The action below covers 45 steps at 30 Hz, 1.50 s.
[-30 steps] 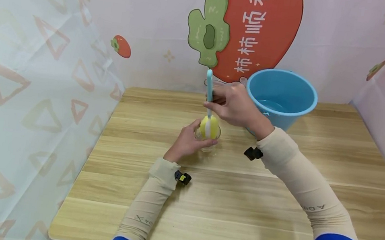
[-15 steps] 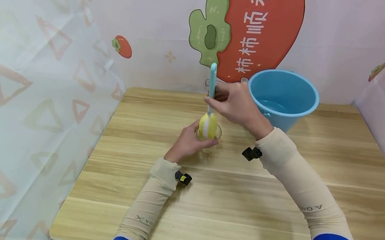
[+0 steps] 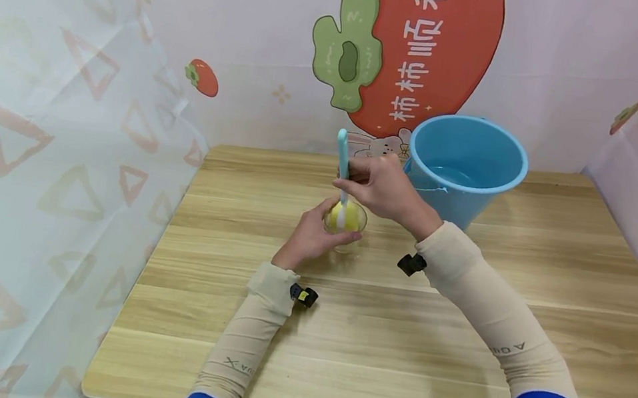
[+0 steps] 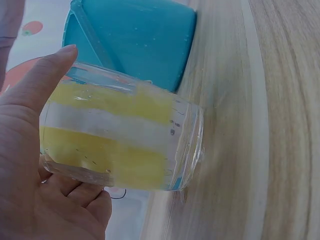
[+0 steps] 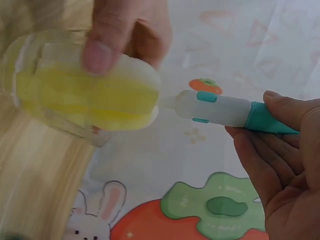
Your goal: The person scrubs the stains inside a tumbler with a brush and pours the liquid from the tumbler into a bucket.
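A clear glass (image 4: 187, 145) stands on the wooden table, its base against the tabletop. My left hand (image 3: 311, 231) grips it round the upper part, thumb on one side and fingers on the other. Inside the glass sits the yellow and white sponge head of a bottle brush (image 3: 344, 152). My right hand (image 3: 387, 188) pinches the brush's teal and white handle above the glass, between thumb and fingers. In the right wrist view the sponge head (image 5: 115, 95) fills the glass and sticks out a little past its rim.
A blue bucket (image 3: 465, 191) with some water at its bottom stands at the back right, close behind my right hand. The wooden table (image 3: 369, 367) ends at a printed cloth backdrop (image 3: 273, 38) behind and at the sides.
The brush rose slightly out of the glass half a second ago, and now my right hand has lowered it deeper inside. My left hand and the glass have stayed in place.
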Tool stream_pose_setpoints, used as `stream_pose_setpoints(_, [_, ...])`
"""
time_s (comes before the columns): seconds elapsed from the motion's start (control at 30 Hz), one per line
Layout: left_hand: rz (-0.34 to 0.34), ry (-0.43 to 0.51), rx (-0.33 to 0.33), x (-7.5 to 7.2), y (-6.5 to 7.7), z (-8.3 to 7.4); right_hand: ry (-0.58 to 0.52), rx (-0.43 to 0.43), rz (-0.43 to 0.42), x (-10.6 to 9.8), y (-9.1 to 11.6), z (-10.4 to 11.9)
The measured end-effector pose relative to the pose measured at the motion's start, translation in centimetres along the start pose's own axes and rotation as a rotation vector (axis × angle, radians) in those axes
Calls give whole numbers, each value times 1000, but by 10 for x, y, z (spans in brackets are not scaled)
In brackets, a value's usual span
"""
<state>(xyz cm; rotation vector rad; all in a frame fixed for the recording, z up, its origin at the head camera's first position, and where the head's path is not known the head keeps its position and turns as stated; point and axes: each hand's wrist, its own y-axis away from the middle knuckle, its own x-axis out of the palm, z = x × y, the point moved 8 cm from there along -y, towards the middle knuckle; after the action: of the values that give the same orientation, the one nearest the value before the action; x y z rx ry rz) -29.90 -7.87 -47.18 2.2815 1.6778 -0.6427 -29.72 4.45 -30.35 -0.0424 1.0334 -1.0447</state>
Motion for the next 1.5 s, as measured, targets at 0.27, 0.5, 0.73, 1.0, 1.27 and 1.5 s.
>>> stream_pose_setpoints(0.27, [-5,12,31,-1,-1,-2,-34,-97,-81,-21,-2,21])
stream_pose_setpoints(0.5, [-14,7,63,-3,-2,-4,-67,-102,-136,-28,-1,28])
stream_pose_setpoints(0.73, [-12,-21,43,-1,-1,-2,-115,-74,-82,1,8,9])
stream_pose_setpoints(1.0, [-5,2,53,1,-2,0,-98,-88,-84,-13,4,20])
stream_pose_setpoints(1.27, [-7,12,72,1,-4,-2,-109,-87,-108,-32,0,33])
stream_pose_setpoints(1.5, [-9,-9,50,1,-2,-1,-140,-28,-68,-4,9,12])
